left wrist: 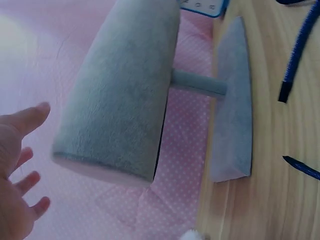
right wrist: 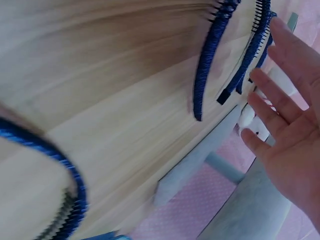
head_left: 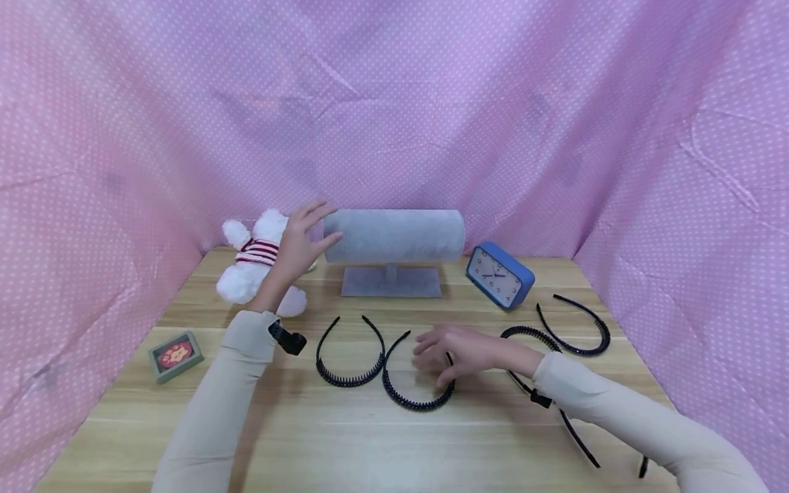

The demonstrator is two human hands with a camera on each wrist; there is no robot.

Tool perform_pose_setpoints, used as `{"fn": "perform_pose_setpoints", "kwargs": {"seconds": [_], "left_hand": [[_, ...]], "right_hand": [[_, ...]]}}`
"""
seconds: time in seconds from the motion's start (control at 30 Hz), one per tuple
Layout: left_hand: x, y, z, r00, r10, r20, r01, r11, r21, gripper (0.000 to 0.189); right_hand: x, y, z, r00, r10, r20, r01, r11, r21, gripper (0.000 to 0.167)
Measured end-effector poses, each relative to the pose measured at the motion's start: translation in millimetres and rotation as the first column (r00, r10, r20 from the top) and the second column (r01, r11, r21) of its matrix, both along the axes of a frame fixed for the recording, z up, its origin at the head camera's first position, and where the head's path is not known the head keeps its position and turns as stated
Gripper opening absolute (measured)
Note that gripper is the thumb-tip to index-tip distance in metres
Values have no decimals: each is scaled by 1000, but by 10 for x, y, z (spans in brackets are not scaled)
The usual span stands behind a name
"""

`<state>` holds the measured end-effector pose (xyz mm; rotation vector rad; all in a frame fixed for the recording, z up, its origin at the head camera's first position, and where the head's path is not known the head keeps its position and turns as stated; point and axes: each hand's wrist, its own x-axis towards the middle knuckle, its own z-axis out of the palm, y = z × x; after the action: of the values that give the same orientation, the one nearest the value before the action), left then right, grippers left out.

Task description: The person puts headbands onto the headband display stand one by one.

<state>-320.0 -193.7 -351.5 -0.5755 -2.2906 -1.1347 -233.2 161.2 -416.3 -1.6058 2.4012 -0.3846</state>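
A person in pale sleeves (head_left: 209, 411) reaches over a wooden table (head_left: 345, 452), its far edge taken as twelve o'clock. The left hand (head_left: 298, 248), fingers loosely spread, hovers just beside the left end of a grey padded stand (head_left: 394, 236) at twelve. The right hand (head_left: 453, 352), fingers apart, hangs over the right side of a black toothed headband (head_left: 419, 407) near the dial's centre; from here I cannot tell whether they touch. A second headband (head_left: 350, 382) lies just beside it, toward nine. A third headband (head_left: 600, 342) lies near three; a fourth headband (head_left: 531, 331) passes beneath the right sleeve. A white plush toy (head_left: 243, 281) is at ten, a blue alarm clock (head_left: 496, 276) at two, a framed picture (head_left: 175, 355) at nine.
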Motion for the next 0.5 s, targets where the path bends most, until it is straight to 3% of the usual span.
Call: {"fn": "perform_pose_setpoints", "kwargs": {"seconds": [0.1, 0.2, 0.5], "left_hand": [[-59, -33, -10, 993, -37, 115, 35, 999, 20, 54], [-109, -49, -33, 981, -58, 188, 53, 998, 29, 55], [-197, -45, -106, 970, -65, 235, 53, 997, 58, 52]], "right_hand": [[25, 103, -25, 998, -12, 59, 12, 1000, 10, 43], [60, 183, -67, 995, -10, 103, 7, 1000, 29, 34], [141, 285, -163, 984, -46, 172, 42, 999, 22, 19]]}}
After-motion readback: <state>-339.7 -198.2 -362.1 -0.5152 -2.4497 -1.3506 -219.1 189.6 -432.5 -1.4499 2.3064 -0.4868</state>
